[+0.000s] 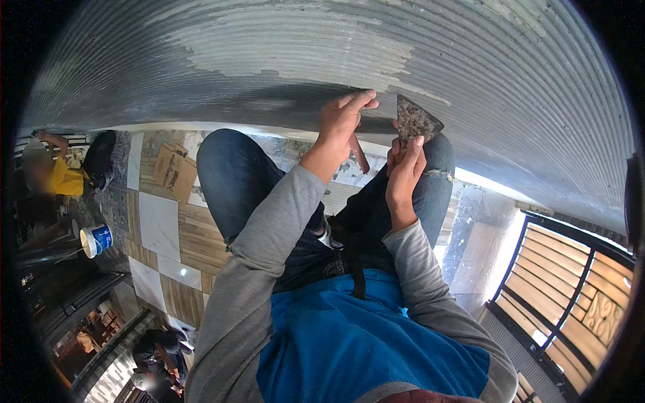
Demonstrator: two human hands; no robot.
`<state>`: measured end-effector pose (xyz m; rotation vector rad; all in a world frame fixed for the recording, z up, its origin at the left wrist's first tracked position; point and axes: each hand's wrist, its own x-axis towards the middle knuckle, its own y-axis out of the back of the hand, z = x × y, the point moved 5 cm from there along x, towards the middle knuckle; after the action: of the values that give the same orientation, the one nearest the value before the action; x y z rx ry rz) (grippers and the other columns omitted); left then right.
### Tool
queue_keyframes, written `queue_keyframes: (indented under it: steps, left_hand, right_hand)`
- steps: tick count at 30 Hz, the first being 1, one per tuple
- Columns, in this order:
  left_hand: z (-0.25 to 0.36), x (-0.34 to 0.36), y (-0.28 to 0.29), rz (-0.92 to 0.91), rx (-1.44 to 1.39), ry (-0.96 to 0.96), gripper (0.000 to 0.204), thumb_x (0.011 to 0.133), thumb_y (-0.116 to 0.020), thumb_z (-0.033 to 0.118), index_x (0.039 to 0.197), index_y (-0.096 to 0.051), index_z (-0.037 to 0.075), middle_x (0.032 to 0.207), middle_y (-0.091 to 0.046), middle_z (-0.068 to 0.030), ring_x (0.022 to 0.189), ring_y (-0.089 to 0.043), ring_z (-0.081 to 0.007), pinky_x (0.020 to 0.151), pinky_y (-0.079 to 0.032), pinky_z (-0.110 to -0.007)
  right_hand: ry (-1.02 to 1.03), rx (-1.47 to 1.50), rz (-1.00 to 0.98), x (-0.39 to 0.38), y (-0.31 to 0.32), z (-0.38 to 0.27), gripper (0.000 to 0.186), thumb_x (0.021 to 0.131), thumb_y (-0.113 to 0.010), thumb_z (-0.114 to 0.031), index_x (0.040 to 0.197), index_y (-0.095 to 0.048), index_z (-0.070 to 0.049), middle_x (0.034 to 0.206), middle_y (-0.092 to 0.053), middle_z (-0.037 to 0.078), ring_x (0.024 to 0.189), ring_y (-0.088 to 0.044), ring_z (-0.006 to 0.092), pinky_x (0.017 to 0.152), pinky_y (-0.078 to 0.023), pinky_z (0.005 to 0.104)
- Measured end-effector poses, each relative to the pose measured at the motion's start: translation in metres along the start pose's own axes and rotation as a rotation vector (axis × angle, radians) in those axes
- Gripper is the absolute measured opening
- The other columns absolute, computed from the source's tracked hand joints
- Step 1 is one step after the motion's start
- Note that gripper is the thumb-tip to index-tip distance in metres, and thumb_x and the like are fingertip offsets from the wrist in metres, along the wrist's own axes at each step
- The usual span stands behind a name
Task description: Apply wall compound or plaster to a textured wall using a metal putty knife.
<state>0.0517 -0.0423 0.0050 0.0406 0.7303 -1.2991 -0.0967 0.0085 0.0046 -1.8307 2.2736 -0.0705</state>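
Observation:
My right hand is closed around a putty knife, its thumb on the lower part of the blade. The putty knife's broad triangular blade is crusted with dried grey material and points up toward the ribbed wall. Close beside it on the left, my left hand has its fingers stretched toward the wall. From under that palm sticks a reddish-brown handle; the tool's other end is hidden behind the hand. Across the grey ribbed wall runs a paler, smeared patch above my hands.
My bent knees are close to the wall. On the tiled floor at left lie flattened cardboard and a white-and-blue bucket. A person in yellow is at far left, another person at lower left. A barred metal gate stands right.

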Motion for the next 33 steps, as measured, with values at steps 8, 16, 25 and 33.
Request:
queue_keyframes:
  steps: [8,16,25,33]
  left_hand:
    - [0.0,0.0,-0.002,0.031,-0.015,-0.081,0.028,0.08,-0.076,0.024,0.098,-0.07,0.004,0.087,-0.068,-0.0007,0.051,-0.028,-0.002,0.047,-0.025,-0.021]
    - [-0.003,0.0,-0.005,0.018,-0.089,-0.124,0.028,0.08,-0.075,0.02,0.102,-0.071,0.004,0.089,-0.069,-0.0018,0.052,-0.027,-0.0003,0.046,-0.024,-0.02]
    - [-0.002,-0.004,-0.008,0.113,-0.087,-0.144,0.015,0.082,-0.072,0.018,0.088,-0.072,0.004,0.085,-0.07,-0.0033,0.082,-0.061,-0.0111,0.084,-0.042,-0.03]
    - [-0.001,-0.006,-0.006,0.075,-0.026,-0.157,0.031,0.078,-0.076,0.028,0.099,-0.073,0.005,0.09,-0.069,-0.0043,0.095,-0.056,-0.0121,0.095,-0.036,-0.034]
  right_hand:
    - [-0.019,0.007,0.008,0.0,-0.004,0.002,0.05,0.105,-0.038,-0.044,0.116,-0.062,-0.001,0.072,-0.044,-0.005,0.059,-0.034,0.003,0.051,-0.027,0.0198]
    - [-0.034,-0.008,0.01,0.001,-0.004,0.008,0.05,0.104,-0.04,-0.043,0.115,-0.064,-0.001,0.071,-0.044,-0.006,0.059,-0.034,0.003,0.052,-0.026,0.0196]
    - [-0.009,-0.004,-0.025,0.005,-0.003,0.012,0.047,0.104,-0.04,-0.045,0.116,-0.063,-0.006,0.069,-0.043,-0.008,0.053,-0.034,0.0012,0.045,-0.024,0.0177]
    - [-0.041,0.034,0.03,0.002,-0.005,0.01,0.042,0.104,-0.044,-0.04,0.111,-0.064,-0.003,0.066,-0.04,-0.008,0.055,-0.032,0.0016,0.049,-0.023,0.0196]
